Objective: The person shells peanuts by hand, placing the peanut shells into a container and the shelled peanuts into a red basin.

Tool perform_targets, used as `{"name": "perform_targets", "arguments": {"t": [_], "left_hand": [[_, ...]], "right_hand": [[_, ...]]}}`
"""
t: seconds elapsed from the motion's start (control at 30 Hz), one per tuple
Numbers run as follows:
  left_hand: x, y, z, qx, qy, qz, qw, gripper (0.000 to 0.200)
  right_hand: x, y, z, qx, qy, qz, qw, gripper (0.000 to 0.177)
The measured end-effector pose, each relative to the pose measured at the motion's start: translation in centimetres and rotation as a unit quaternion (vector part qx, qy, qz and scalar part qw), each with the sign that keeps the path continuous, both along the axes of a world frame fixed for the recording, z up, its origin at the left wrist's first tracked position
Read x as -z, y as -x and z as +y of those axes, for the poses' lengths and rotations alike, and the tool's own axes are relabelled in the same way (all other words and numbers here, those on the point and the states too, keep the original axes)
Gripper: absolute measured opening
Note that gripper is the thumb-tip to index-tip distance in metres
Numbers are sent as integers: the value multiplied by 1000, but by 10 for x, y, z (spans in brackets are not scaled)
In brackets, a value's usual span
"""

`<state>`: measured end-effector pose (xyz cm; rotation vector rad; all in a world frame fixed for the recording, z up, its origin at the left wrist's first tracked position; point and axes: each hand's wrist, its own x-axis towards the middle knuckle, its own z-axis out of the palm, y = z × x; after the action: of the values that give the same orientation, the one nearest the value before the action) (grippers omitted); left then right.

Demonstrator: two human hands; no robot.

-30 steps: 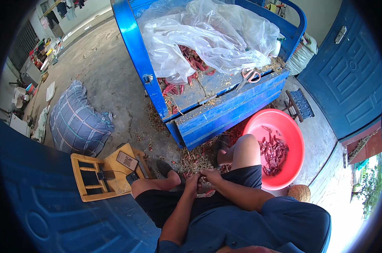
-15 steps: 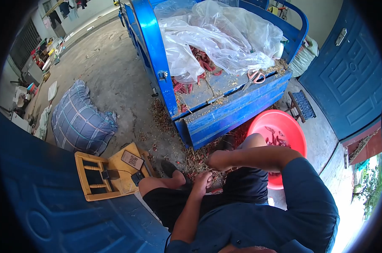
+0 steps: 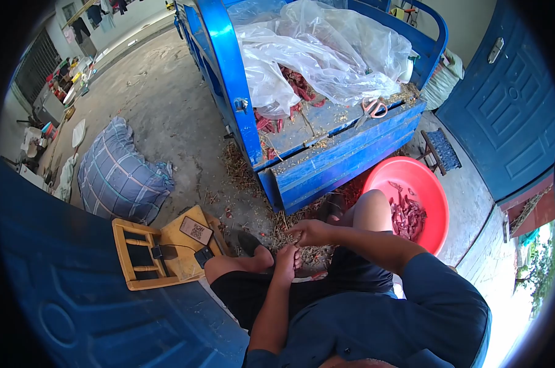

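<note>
My left hand (image 3: 287, 260) is closed in a fist above my lap; whatever it may hold is hidden. Just above it, my right hand (image 3: 314, 233) reaches over with fingertips pinched close to the left fist. What is between those fingers is too small to make out. By my right knee, a red plastic basin (image 3: 436, 211) contains dried red chilies (image 3: 407, 218). More red chilies (image 3: 296, 83) lie under clear plastic sheeting (image 3: 333, 52) on the blue cart bed (image 3: 302, 132). Stems and scraps (image 3: 283, 224) litter the ground between my feet.
Scissors (image 3: 372, 110) rest on the cart's edge. On the left are a wooden chair (image 3: 176, 245) with a QR-code card (image 3: 196, 230) and a stuffed checked sack (image 3: 124, 175). A small stool (image 3: 442, 150) stands beyond the basin, near a blue door (image 3: 504, 98).
My right hand has moved left and down, from beside my knee to close against the left hand. My right forearm has lowered, uncovering more chilies in the basin. The view has shifted slightly.
</note>
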<state>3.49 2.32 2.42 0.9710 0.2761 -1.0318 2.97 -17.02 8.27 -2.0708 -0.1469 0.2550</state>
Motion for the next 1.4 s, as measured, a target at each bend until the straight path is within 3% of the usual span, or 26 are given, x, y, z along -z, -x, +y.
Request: {"name": "perform_targets", "arguments": {"t": [0.1, 0.13, 0.17, 0.23, 0.37, 0.43, 0.5, 0.53, 0.57, 0.6, 0.63, 0.67, 0.7, 0.77, 0.87, 0.97, 1.07, 1.2, 1.3, 1.37, 1.4], "left_hand": [[6, 2, 1, 12, -31, 0, 999, 8], [8, 3, 2, 23, -46, -3, 999, 10], [9, 5, 3, 27, -49, -6, 998, 10], [9, 9, 0, 33, -54, -2, 998, 10], [1, 16, -6, 85, -103, 14, 991, 11], [-13, 17, -11, 62, -64, -14, 996, 10], [-11, 16, -12, 63, -59, -15, 996, 10], [-8, 16, -11, 62, -45, -26, 997, 11], [0, 17, -9, 60, -45, -19, 997, 11], [11, 17, -7, 76, -84, -16, 993, 12], [18, 17, -6, 90, -122, -14, 988, 12], [19, 17, -7, 101, -128, -9, 987, 12], [20, 17, -10, 98, -125, -3, 987, 12], [24, 17, -17, 112, -116, -5, 987, 14], [40, 19, -27, 123, -122, -36, 984, 15], [41, 20, -28, 138, -117, -7, 983, 16], [35, 20, -27, 118, -129, -19, 984, 16], [41, 13, -13, 67, -171, -12, 983, 15], [52, 8, 1, 26, -150, 19, 988, 16], [51, 6, 3, 18, -148, 21, 989, 16], [49, 4, 6, 16, -144, 24, 989, 16]], "right_hand": [[18, 8, 7, -23, 55, -31, 998, 31], [25, 11, 9, -23, 84, -121, 989, 25], [32, 16, 8, -19, 81, -123, 989, 25], [29, 26, 5, -23, 83, -20, 996, 24], [27, 38, -8, -63, 82, -39, 994, 24], [6, 39, -26, 8, 12, 48, 999, 24], [-30, 45, -56, 69, 106, -80, 989, 22], [-50, 54, -73, 172, 59, -68, 981, 21], [-68, 65, -94, 273, 13, -56, 960, 21], [-81, 78, -127, 309, 62, -94, 944, 21], [-75, 97, -153, 403, -57, -127, 905, 19], [-96, 120, -176, 487, -44, -62, 870, 18], [-86, 150, -209, 509, 55, -102, 853, 20], [-83, 205, -250, 457, 339, -16, 822, 23], [-73, 210, -258, 495, 292, -23, 818, 27], [-94, 115, -227, 471, 139, -92, 866, 26], [-106, -4, -193, 355, 81, -172, 915, 23], [-118, -156, -160, 242, 207, -227, 920, 28], [-120, -233, -135, 263, 248, -303, 882, 31], [-124, -265, -125, 301, 402, -166, 849, 33], [-117, -275, -126, 298, 400, -166, 851, 33]]}}
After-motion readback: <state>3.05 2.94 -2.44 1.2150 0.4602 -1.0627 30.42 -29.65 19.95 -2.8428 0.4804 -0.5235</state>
